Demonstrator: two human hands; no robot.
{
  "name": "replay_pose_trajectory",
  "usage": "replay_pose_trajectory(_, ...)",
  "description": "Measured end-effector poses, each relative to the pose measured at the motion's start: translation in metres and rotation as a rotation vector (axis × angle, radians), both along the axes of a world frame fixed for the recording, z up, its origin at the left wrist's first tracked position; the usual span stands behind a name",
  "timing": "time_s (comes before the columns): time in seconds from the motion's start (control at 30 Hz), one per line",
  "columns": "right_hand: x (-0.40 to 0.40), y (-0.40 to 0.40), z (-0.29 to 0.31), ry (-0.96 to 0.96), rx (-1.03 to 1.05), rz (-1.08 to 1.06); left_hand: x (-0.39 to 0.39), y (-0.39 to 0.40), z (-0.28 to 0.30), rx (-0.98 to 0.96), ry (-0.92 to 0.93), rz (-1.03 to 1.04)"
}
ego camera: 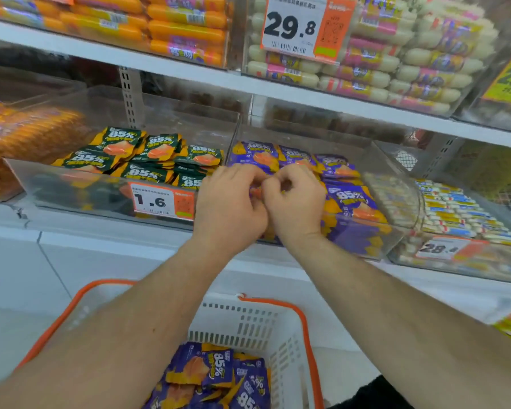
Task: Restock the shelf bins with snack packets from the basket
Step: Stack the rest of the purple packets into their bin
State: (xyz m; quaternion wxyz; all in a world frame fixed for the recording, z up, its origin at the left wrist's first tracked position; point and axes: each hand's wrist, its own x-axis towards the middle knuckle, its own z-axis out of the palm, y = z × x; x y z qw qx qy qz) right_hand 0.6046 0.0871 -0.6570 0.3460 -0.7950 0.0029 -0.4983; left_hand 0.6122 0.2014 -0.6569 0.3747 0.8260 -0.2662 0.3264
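A clear shelf bin point(393, 184) holds several purple snack packets point(351, 199) marked 85%. My left hand point(230, 202) and my right hand point(295, 202) are pressed together at the bin's front left, fingers curled around purple packets that are mostly hidden between them. Below, a white basket point(248, 323) with orange handles hangs near my forearms and holds more purple packets point(216, 376). The neighbouring clear bin point(71, 184) to the left holds green packets point(148, 154) of the same kind.
An orange price tag point(163, 202) reading 1.6 hangs on the green bin. Further right stands a bin of small white sticks point(460, 214). The upper shelf point(189, 72) carries orange and white sausages, close above the bins. An orange-packet bin point(15, 137) sits at far left.
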Motion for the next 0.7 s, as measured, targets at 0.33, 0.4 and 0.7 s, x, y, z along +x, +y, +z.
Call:
replay_pose_trajectory(0.33, -0.039, 0.037, -0.196, 0.961, 0.024, 0.087, -0.046, 0.086, -0.150, 0.497, 1.005, 0.041)
replay_pose_trajectory(0.4, -0.053, 0.030, -0.237, 1.216, -0.009, 0.114, -0.052, 0.092, -0.172, 0.540, 1.134, 0.020)
replay_pose_trajectory(0.7, -0.087, 0.004, -0.360, 1.808, -0.191, 0.211, -0.057, 0.104, -0.223, 0.587, 1.317, -0.019)
